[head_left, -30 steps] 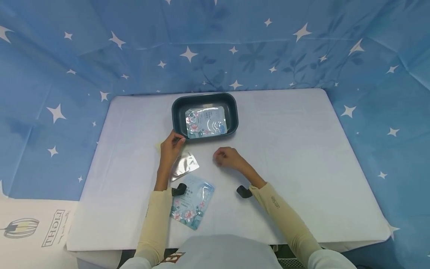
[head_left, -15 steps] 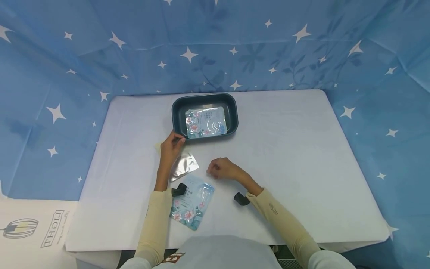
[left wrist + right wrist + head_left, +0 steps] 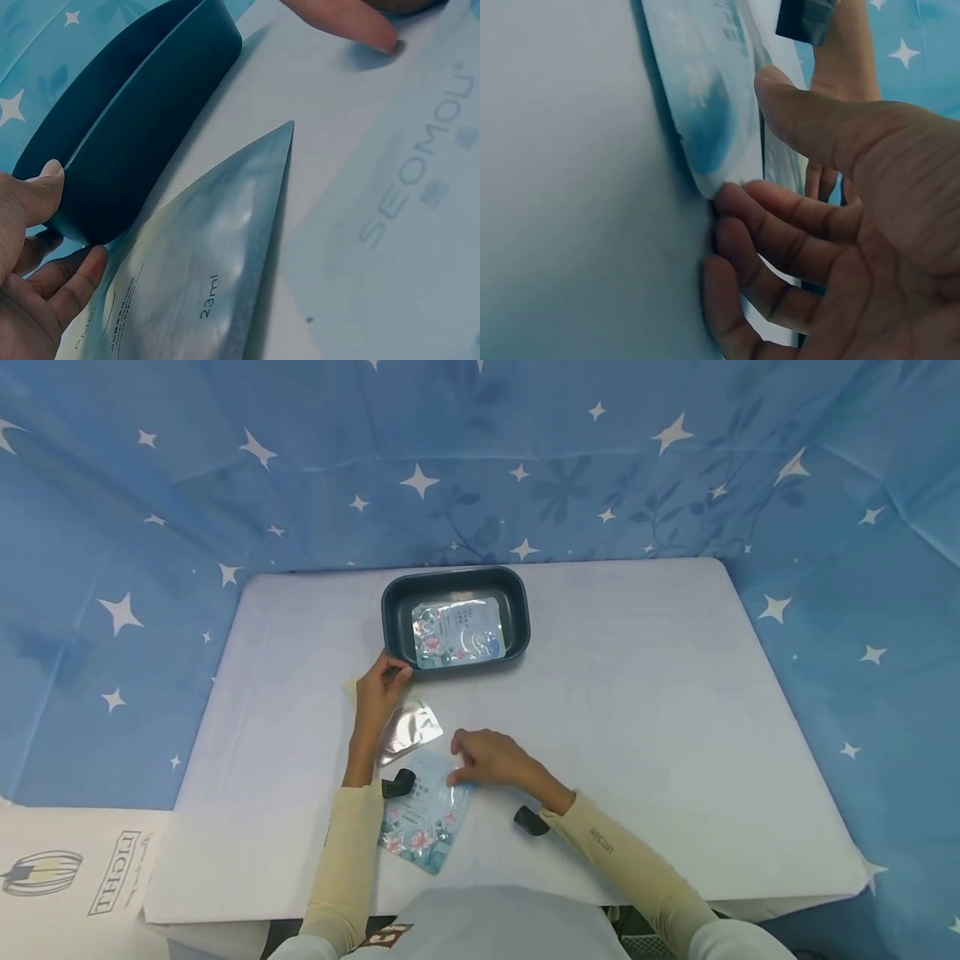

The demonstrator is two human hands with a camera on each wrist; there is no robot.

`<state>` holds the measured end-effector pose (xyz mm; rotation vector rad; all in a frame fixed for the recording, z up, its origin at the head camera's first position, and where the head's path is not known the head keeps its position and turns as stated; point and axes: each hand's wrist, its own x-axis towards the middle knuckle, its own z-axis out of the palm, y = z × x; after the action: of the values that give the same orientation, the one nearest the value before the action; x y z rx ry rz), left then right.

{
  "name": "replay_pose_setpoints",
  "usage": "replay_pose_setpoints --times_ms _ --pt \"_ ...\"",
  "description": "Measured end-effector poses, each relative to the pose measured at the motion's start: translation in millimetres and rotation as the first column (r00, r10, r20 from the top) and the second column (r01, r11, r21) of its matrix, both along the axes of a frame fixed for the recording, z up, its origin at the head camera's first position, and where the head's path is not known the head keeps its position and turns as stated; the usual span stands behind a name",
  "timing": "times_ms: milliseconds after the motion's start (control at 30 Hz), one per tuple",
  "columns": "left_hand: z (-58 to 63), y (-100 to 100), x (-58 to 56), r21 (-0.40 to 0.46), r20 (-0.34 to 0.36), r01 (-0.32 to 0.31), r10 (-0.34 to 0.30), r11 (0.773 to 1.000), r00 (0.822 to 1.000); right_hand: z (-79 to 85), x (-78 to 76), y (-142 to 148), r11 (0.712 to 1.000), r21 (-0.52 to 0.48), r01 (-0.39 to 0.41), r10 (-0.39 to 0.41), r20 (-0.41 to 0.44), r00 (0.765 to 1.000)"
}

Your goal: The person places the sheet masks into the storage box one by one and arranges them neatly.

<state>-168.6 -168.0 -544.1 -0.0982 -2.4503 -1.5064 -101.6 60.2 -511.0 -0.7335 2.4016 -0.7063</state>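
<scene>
In the head view my left hand [image 3: 380, 693] holds the near left corner of a dark teal rectangular tub [image 3: 515, 606]. The left wrist view shows its thumb on the rim and fingers against the outside wall. Inside the tub lies a blue floral face mask packet [image 3: 459, 633]. Another such packet [image 3: 427, 831] is flat on the table nearer the body, partly hidden by the left wrist camera. My right hand [image 3: 493, 757] is at its upper right corner. In the right wrist view, its fingertips meet the packet's [image 3: 705, 112] corner while the thumb stands apart over it.
A silver-backed packet [image 3: 412, 727] lies beside the left forearm, partly under it; a pale yellow edge [image 3: 350, 687] shows left of the wrist. White cloth covers the table [image 3: 637, 693]. Blue star-patterned curtain [image 3: 300, 485] hangs behind and at the sides.
My right hand has moved down and left to the near packet's corner, its thumb and fingers spreading apart. The left hand and the tub have stayed in place.
</scene>
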Motion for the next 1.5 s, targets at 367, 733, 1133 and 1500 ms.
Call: replay_pose_setpoints --times_ms 367,733,1133,1500 --pt "0.8 -0.4 0.9 0.009 0.023 0.0 -0.001 1.0 1.0 -5.6 10.1 -6.2 0.998 0.051 0.048 -0.043 -0.1 0.994" --pt "0.7 0.8 -1.3 0.006 0.034 -0.01 0.01 1.0 0.999 -9.9 29.0 -25.2 0.966 0.192 0.171 -0.127 -0.221 0.967" --pt "-0.6 1.1 -0.4 0.005 0.042 -0.012 0.012 1.0 0.999 -11.7 34.4 -28.3 0.956 0.207 0.206 -0.149 -0.263 0.953" --pt "-1.0 0.5 -0.4 0.006 0.045 -0.017 0.017 1.0 0.999 -12.4 32.1 -26.1 0.962 0.187 0.201 -0.155 -0.234 0.96"
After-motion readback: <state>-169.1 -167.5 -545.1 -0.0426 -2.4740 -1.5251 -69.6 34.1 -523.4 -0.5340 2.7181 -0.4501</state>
